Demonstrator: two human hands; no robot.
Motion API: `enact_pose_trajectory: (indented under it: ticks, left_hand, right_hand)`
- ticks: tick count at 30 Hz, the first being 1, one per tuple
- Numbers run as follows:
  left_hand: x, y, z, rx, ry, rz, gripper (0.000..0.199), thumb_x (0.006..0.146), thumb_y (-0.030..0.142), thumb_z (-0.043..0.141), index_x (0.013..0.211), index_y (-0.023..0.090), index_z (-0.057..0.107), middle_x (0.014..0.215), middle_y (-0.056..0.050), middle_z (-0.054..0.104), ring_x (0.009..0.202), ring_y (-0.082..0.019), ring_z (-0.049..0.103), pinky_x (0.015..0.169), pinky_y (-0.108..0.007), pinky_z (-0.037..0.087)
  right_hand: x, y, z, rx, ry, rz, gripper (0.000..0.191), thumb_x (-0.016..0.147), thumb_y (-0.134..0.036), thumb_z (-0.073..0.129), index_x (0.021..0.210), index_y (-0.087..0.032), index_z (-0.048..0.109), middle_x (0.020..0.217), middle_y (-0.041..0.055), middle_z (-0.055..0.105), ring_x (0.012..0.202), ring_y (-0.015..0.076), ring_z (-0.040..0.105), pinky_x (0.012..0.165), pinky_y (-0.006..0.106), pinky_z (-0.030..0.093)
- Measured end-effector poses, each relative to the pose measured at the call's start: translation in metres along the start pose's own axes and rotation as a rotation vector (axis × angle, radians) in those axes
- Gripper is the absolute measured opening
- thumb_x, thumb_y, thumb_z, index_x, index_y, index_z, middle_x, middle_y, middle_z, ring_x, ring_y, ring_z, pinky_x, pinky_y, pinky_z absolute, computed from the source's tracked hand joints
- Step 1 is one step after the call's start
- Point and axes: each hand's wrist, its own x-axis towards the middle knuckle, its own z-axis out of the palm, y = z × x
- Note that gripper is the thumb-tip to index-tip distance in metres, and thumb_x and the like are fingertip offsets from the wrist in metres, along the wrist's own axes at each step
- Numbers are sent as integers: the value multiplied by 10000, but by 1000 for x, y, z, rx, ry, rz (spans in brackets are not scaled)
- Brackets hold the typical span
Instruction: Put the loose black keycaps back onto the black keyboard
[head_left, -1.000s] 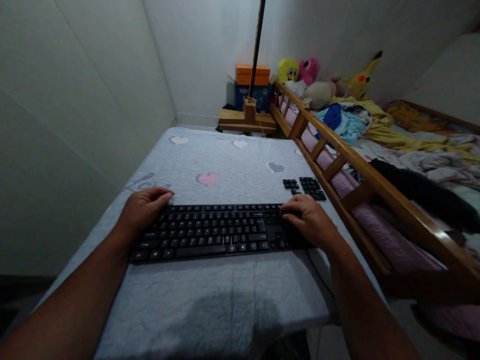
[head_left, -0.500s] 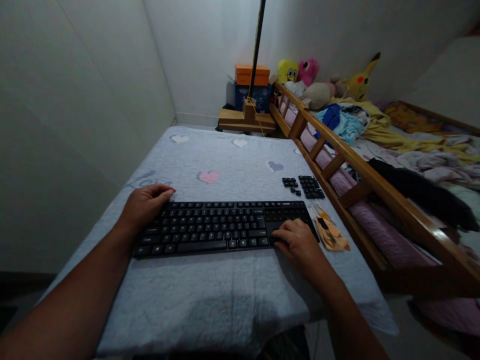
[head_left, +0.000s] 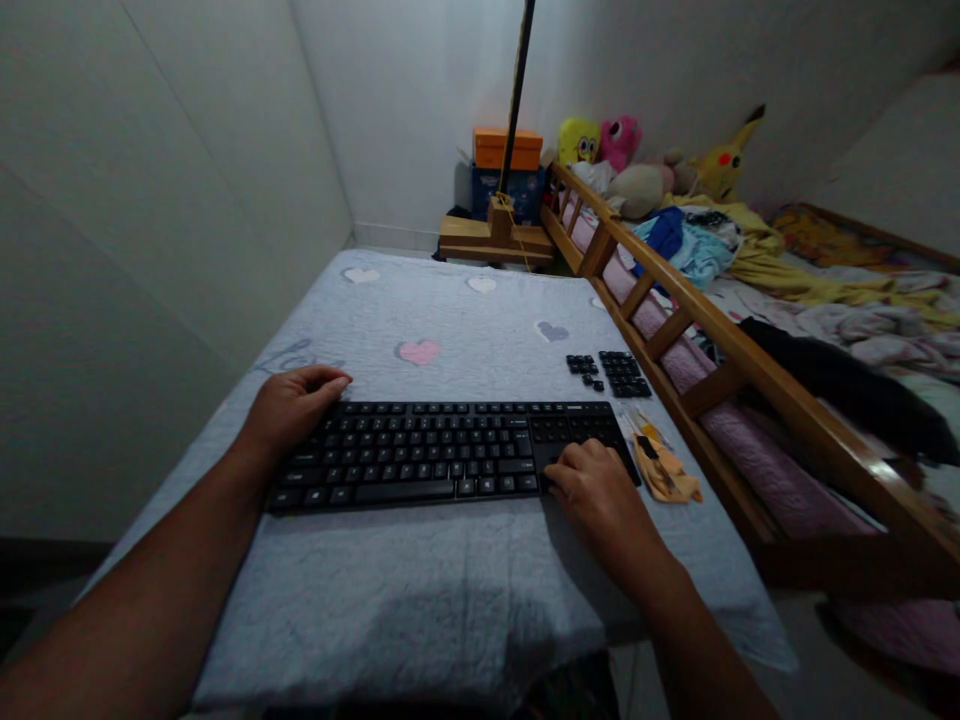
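A black keyboard (head_left: 420,455) lies flat on the cloth-covered table. My left hand (head_left: 292,415) rests over its upper left corner, fingers curled together around the edge. At the lower right, my right hand (head_left: 589,480) is closed in a pinch over the arrow-key area, on a small black keycap mostly hidden by the fingertips. The number pad section (head_left: 585,428) shows bare sockets without caps. Loose black keycaps (head_left: 624,374) sit in grouped rows behind the keyboard's right end, with a smaller group (head_left: 582,365) beside them.
An orange cloth piece (head_left: 664,475) with small tools and a clear bag lies right of the keyboard. A wooden bed rail (head_left: 697,310) borders the table's right side. Behind stand a wooden stand base (head_left: 487,238), an orange box (head_left: 508,148) and plush toys (head_left: 577,142).
The right fingers have shifted slightly at the arrow-key area, still pinched. My left hand stays in place on the keyboard. The view has moved very slightly.
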Motion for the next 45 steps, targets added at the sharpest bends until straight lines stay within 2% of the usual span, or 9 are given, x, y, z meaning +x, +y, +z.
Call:
enact_pose_trajectory:
  ticks: [5, 12, 21, 30, 37, 45]
  left_hand:
    - [0, 1, 1, -8, 2, 5, 434, 665, 539, 610, 874, 181, 739, 819, -25, 735, 785, -221, 637, 761, -317, 467]
    - [-2, 3, 0, 2, -2, 3, 432, 676, 525, 623, 897, 174, 743, 826, -28, 740, 796, -221, 640, 762, -312, 469]
    - [-5, 9, 0, -6, 7, -8, 448, 668, 536, 631, 897, 167, 741, 819, -34, 733, 771, -222, 634, 751, -318, 476]
    - [-6, 10, -2, 24, 3, -8, 440, 685, 523, 619, 906, 164, 746, 857, -37, 743, 792, -220, 637, 795, -323, 471]
    - [-6, 12, -1, 12, 3, -12, 433, 669, 529, 623, 883, 172, 742, 855, -33, 744, 799, -228, 638, 807, -326, 472]
    - [-7, 10, -1, 13, 7, -7, 439, 678, 535, 620, 896, 174, 741, 850, -34, 740, 806, -236, 642, 801, -332, 475]
  right_hand:
    - [-1, -9, 0, -61, -46, 34, 143, 910, -141, 623, 885, -193, 754, 926, 80, 684, 899, 235, 515, 756, 356, 334]
    - [-4, -1, 16, 64, 110, 60, 169, 894, -104, 620, 892, -217, 746, 886, 63, 681, 881, 231, 515, 757, 355, 359]
    - [-1, 15, 27, 311, 184, 11, 197, 888, -96, 596, 811, -220, 728, 829, 55, 647, 847, 211, 518, 741, 326, 414]
    - [6, 19, 22, 413, 127, 22, 175, 881, -93, 597, 804, -200, 712, 840, 44, 655, 844, 196, 536, 779, 324, 418]
    - [12, 19, 15, 424, 49, 27, 203, 886, -77, 560, 756, -199, 658, 846, 29, 648, 829, 181, 528, 765, 310, 388]
    - [13, 18, 16, 380, 4, 54, 188, 879, -70, 542, 762, -192, 624, 854, 33, 626, 826, 180, 507, 754, 301, 367]
